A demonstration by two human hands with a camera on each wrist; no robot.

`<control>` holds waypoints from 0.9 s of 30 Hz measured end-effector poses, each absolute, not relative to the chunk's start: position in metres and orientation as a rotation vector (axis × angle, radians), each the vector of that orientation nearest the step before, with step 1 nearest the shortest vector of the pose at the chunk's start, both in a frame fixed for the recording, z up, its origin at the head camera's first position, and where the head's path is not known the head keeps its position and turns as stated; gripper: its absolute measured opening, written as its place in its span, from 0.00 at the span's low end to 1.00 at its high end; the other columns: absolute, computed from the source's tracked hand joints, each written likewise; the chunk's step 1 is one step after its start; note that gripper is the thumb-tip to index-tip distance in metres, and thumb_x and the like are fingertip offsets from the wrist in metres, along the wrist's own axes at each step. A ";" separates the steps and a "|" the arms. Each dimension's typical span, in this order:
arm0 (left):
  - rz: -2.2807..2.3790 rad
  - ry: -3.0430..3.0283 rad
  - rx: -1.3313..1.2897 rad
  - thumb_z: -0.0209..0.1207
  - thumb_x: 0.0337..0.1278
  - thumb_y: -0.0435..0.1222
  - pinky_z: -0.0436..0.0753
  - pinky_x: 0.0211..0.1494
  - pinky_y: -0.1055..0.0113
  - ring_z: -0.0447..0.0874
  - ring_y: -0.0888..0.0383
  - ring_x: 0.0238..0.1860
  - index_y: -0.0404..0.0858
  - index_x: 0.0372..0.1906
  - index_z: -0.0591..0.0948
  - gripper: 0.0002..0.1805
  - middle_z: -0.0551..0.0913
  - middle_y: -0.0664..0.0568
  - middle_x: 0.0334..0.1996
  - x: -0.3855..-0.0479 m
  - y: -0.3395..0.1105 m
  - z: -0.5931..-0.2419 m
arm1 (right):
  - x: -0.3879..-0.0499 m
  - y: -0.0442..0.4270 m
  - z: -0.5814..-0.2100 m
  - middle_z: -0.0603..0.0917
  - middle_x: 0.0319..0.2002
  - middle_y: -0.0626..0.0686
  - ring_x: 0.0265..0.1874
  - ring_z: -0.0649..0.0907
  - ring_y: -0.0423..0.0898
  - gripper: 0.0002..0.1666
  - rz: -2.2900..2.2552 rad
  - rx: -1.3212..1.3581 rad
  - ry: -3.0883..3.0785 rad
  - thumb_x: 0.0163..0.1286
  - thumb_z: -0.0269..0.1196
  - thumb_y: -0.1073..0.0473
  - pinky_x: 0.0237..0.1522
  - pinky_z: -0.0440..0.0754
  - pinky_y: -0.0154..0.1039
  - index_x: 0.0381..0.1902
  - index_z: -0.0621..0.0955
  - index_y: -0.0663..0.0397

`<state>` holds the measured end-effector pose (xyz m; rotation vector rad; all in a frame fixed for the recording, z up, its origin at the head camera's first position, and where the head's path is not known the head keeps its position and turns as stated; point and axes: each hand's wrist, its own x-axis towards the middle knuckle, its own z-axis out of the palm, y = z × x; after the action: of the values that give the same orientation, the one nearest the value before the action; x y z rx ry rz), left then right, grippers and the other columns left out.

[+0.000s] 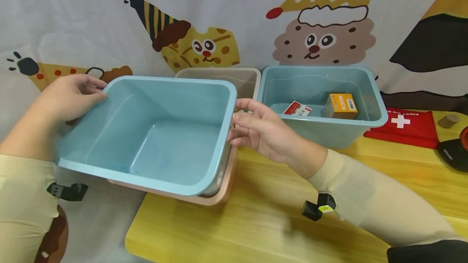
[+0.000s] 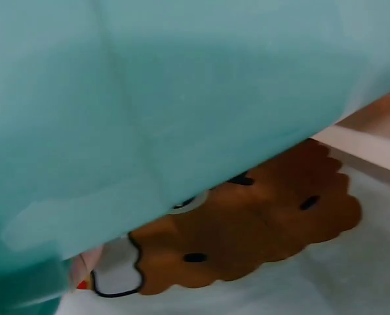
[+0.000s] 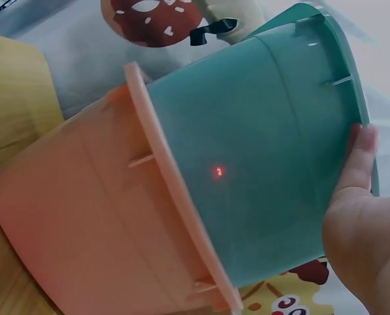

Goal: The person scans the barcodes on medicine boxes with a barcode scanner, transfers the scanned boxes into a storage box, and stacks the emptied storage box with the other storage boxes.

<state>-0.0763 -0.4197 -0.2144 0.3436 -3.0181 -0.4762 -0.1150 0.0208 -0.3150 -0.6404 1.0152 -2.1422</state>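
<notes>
A light blue plastic bin is held by its rim between both hands, its inside facing me and nothing in it. My left hand grips the rim at the far left corner; some of its fingers are hidden. On the other side, my right hand pinches the right rim with thumb and fingers. Below it stands a salmon-pink bin. The right wrist view shows the blue bin's lower part inside the pink bin, with its upper part sticking out well above the pink rim. Blue plastic fills most of the left wrist view.
A beige bin stands behind. To its right, another blue bin holds an orange box and a red-and-white packet. A red first aid pouch lies on the yellow wooden table, whose left edge is near the pink bin.
</notes>
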 end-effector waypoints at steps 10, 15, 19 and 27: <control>-0.522 -3.075 0.279 0.54 0.82 0.47 0.84 0.35 0.51 0.84 0.31 0.48 0.27 0.69 0.72 0.29 0.79 0.25 0.57 -0.078 -0.425 -0.236 | -0.117 0.018 -0.323 0.86 0.42 0.56 0.32 0.88 0.47 0.20 -2.061 -0.616 1.216 0.80 0.56 0.67 0.37 0.87 0.38 0.66 0.68 0.56; -0.479 -3.060 0.271 0.55 0.81 0.46 0.85 0.40 0.42 0.83 0.31 0.47 0.27 0.68 0.74 0.27 0.80 0.26 0.56 -0.083 -0.425 -0.248 | -0.119 0.015 -0.325 0.86 0.42 0.55 0.31 0.86 0.46 0.20 -2.030 -0.557 1.361 0.81 0.59 0.67 0.35 0.85 0.37 0.66 0.69 0.56; -0.464 -3.049 0.282 0.56 0.81 0.47 0.85 0.42 0.40 0.83 0.30 0.48 0.28 0.68 0.76 0.28 0.81 0.26 0.57 -0.083 -0.427 -0.252 | -0.120 0.012 -0.325 0.86 0.41 0.55 0.30 0.85 0.46 0.21 -2.016 -0.522 1.437 0.80 0.62 0.67 0.34 0.84 0.36 0.65 0.70 0.56; -0.484 -3.054 0.312 0.56 0.80 0.47 0.83 0.42 0.44 0.83 0.31 0.49 0.29 0.69 0.76 0.28 0.81 0.26 0.57 -0.084 -0.426 -0.262 | -0.123 0.009 -0.327 0.86 0.39 0.55 0.28 0.84 0.47 0.21 -1.974 -0.437 1.563 0.76 0.66 0.67 0.34 0.84 0.38 0.61 0.72 0.59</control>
<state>-0.0836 -0.4265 -0.2622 0.3118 -3.0542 -0.4840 -0.1225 0.0095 -0.3268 -0.4367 1.5631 -1.9741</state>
